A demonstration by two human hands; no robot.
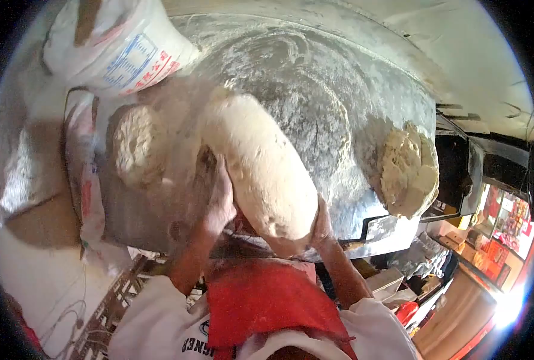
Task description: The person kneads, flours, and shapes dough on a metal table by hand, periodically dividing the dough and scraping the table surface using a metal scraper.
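Observation:
A big, thick log of pale dough (264, 162) lies slantwise over the floured metal worktop (315, 78), its near end by the table's front edge. My left hand (222, 195) grips the dough along its left side, the fingers partly hidden beneath it. Around the near right end curls my right hand (322, 225), its fingertips out of sight behind the dough. To the left sits a smaller lump of dough (140, 146), and at the right end of the worktop rests another rough dough mass (409, 171).
An open white flour sack (141, 60) with blue and red print stands at the back left. A crumpled sack (87, 174) lies along the left side. My red apron (273, 300) is close to the front edge. Boxes and bags (423, 258) crowd the lower right.

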